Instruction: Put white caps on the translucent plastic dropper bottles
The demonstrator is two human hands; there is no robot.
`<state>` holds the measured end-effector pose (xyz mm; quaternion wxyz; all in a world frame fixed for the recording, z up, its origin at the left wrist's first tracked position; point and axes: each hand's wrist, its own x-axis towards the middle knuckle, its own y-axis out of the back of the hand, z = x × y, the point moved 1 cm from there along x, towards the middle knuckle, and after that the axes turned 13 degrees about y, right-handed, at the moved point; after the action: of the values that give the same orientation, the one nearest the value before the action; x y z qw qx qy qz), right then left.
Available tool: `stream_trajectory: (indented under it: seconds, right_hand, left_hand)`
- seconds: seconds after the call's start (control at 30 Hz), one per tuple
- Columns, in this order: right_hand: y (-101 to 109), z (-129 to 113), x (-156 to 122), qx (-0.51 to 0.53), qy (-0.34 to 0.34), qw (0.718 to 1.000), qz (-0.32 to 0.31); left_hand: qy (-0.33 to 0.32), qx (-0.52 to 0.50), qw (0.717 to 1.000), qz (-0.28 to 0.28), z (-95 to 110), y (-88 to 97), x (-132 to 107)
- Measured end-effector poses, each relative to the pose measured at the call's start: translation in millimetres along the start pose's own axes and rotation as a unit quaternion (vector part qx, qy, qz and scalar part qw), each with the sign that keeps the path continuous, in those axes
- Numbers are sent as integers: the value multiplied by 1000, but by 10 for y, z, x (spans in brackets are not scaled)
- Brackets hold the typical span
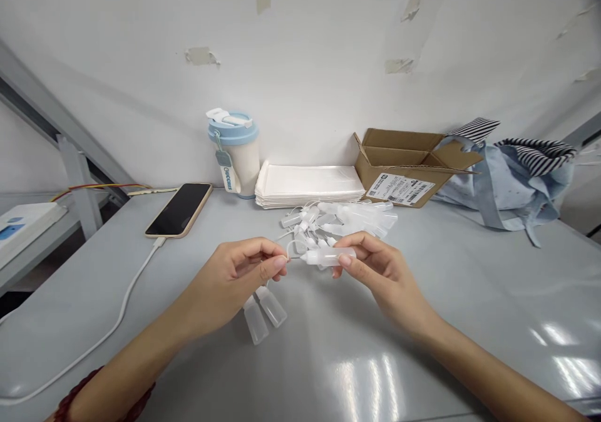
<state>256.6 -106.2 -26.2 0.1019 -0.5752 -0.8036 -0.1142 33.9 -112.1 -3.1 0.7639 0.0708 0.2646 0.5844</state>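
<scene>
My right hand (375, 268) grips a small translucent squeeze bottle (323, 257) lying sideways, its thin tip pointing left. My left hand (239, 272) is closed in a pinch at that tip, on what looks like the bottle's little cap (282, 260). Two more small bottles (263, 311) lie on the grey table under my left palm; whether the hand holds them I cannot tell. Behind my hands sits a pile of several similar bottles (345, 220).
A phone (179, 209) with a white cable lies at the left. Against the wall stand a blue-lidded cup (235, 153), a stack of white bags (307, 184) and an open cardboard box (406, 165). Blue and striped cloth (511, 171) lies at the right.
</scene>
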Motion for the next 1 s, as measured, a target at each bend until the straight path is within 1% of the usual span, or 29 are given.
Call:
stream_trajectory:
  seconds: [0.1,0.23,0.47,0.67,0.8,1.0]
  right_hand:
    - [2,-3,-3,20,1,1000,-4]
    - [6,2,-15,38,5,999,-1]
    - [13,0,-22,16,9,1000,-8]
    - [14,-17,-6,21,15,1000,-8]
    - [10,-36,-11,31,14,999,-4]
    - [-6,-59,-27,-20,30,999,-1]
  left_hand:
    - [0,-15,1000,-13,35,-13,-39]
    - [-2,-23,1000,-11,73,-17,-61]
    - [-4,-14,1000,-13,75,-22,-59]
    - [-9,-24,1000,-16,64,-19,-65]
    - [-3,-12,1000,-12,65,-30,-74]
    - [-15,36,999,13,76,-73,-71]
